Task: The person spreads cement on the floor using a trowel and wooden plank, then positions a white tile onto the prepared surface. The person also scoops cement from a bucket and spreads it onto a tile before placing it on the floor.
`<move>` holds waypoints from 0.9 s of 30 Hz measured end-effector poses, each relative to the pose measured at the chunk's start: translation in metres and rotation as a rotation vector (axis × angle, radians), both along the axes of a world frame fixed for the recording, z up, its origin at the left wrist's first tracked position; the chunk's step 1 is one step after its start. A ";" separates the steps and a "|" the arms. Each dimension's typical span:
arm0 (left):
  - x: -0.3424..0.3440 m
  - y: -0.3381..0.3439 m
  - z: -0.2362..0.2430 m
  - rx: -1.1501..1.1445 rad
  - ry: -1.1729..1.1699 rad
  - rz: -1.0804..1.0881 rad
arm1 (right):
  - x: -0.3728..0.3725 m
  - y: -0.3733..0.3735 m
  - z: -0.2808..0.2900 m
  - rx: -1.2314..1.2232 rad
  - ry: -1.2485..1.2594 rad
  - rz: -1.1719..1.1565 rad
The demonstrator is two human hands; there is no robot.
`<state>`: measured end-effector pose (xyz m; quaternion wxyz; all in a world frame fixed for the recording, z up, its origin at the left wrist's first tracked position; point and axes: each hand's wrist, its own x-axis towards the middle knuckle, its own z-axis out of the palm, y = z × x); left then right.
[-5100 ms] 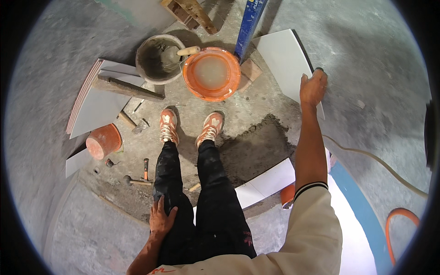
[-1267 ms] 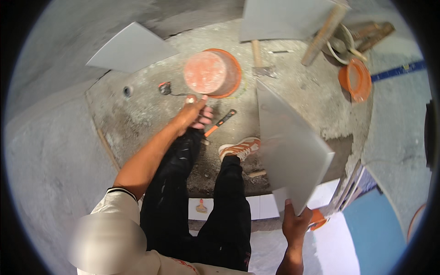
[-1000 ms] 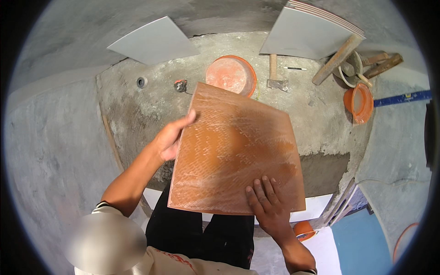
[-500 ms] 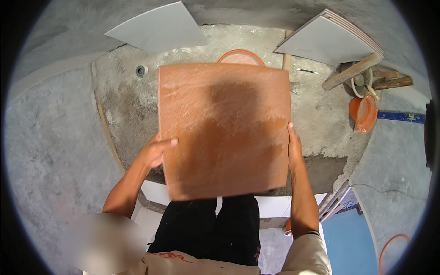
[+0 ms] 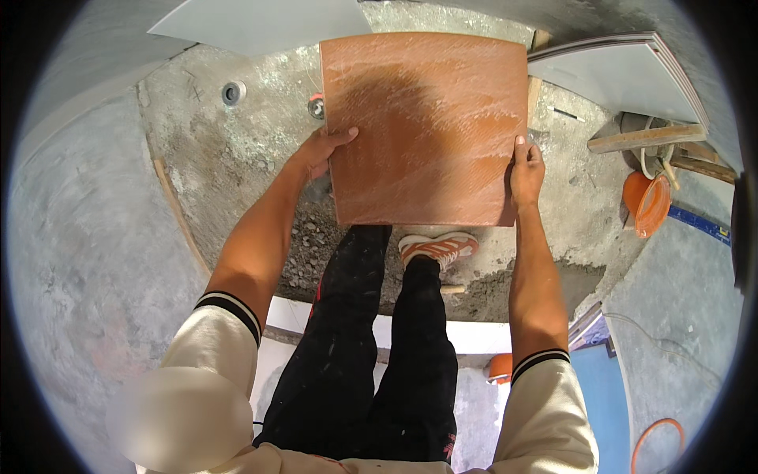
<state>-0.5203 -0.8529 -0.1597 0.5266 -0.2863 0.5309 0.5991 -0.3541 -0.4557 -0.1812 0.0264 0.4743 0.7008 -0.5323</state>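
Note:
A large square tile [image 5: 426, 130] is between my hands, its orange-brown, finely ribbed face turned up toward me. My left hand [image 5: 325, 150] grips its left edge, thumb on the upper face and fingers beneath. On the opposite edge my right hand [image 5: 527, 172] is closed, with the thumb along the side. My shadow falls across the tile. It hides part of the rough concrete floor [image 5: 197, 142] below. One orange-and-white shoe [image 5: 439, 246] shows just under its near edge.
A grey tile [image 5: 260, 28] leans on the far wall, and a tile stack [image 5: 616, 71] stands at far right. Nearby are a wooden board [image 5: 643, 139], an orange bucket [image 5: 652, 207] and a blue level [image 5: 699, 224]. A round grey ring [image 5: 233, 93] lies left. White tiles [image 5: 483, 336] line the near edge.
The tile has moved away from me and slightly right, still in both hands. My arms are stretched further out, and my legs and a shoe now show. The orange rim behind the tile is hidden.

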 end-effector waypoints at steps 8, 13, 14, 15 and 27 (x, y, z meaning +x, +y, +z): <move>-0.002 0.007 -0.034 -0.083 0.097 -0.008 | -0.008 0.004 0.003 -0.009 0.004 0.025; 0.001 0.015 -0.018 -0.077 0.214 -0.032 | 0.006 0.015 0.003 0.223 -0.132 0.265; -0.003 0.017 -0.010 -0.139 0.233 -0.075 | 0.007 0.017 0.005 0.238 -0.212 0.294; 0.000 0.011 -0.003 -0.226 0.223 -0.044 | -0.006 0.011 0.023 0.114 -0.241 0.286; 0.031 0.024 0.041 -0.916 0.847 -0.252 | 0.123 0.275 0.029 -0.269 -0.125 -0.494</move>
